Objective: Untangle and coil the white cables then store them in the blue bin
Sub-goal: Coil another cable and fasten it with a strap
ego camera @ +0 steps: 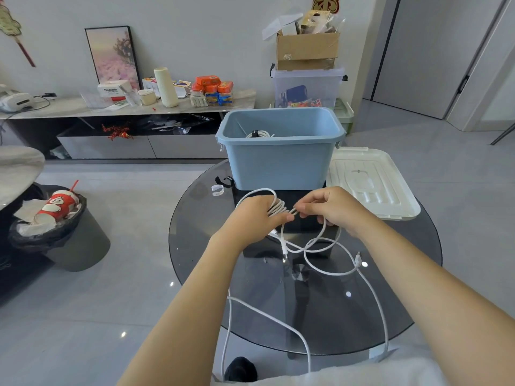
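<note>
Coiling step, just in front of the blue bin (280, 162).
Left hand (257, 215) grips the white cable (278, 208) loops; right hand (331, 208) pinches the strand. Next: wind the slack.

A pale wall (195, 29) backs a long low console (125, 107) cluttered with boxes, a framed picture (113, 55) leaning on it, grey glossy floor tiles (133, 246) reflecting ceiling lights, a bin (55, 227) at left, grey doors (418, 51) at right.
</note>
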`<state>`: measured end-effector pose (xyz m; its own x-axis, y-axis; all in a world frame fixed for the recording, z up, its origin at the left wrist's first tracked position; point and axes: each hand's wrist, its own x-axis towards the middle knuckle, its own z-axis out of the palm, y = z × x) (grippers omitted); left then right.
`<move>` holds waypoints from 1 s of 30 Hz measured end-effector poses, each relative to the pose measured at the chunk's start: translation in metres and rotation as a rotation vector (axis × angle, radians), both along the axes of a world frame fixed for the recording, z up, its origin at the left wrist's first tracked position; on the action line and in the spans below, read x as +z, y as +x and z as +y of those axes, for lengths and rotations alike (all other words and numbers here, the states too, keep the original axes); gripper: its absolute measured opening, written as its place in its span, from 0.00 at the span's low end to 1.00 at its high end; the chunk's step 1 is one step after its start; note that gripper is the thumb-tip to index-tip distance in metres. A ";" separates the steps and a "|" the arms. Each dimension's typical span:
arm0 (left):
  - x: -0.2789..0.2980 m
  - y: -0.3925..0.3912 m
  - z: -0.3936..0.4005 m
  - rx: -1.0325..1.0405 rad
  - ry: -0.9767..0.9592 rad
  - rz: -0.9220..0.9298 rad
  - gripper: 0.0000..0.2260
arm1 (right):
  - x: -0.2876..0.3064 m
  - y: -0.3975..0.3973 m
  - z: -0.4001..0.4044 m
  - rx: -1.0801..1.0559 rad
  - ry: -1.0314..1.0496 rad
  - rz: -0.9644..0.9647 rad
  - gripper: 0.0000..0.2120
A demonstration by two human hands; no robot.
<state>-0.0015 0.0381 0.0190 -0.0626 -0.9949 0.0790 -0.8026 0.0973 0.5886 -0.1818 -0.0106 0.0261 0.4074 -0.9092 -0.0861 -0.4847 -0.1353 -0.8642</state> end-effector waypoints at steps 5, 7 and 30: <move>0.004 0.007 0.002 0.019 0.000 0.068 0.20 | 0.003 0.000 -0.004 -0.091 -0.005 -0.024 0.11; 0.005 0.016 0.006 0.040 -0.003 0.160 0.19 | 0.003 -0.007 -0.007 -0.122 0.038 -0.067 0.13; 0.016 0.025 0.011 0.128 0.091 0.471 0.15 | -0.014 0.014 -0.002 -0.065 -0.588 0.133 0.10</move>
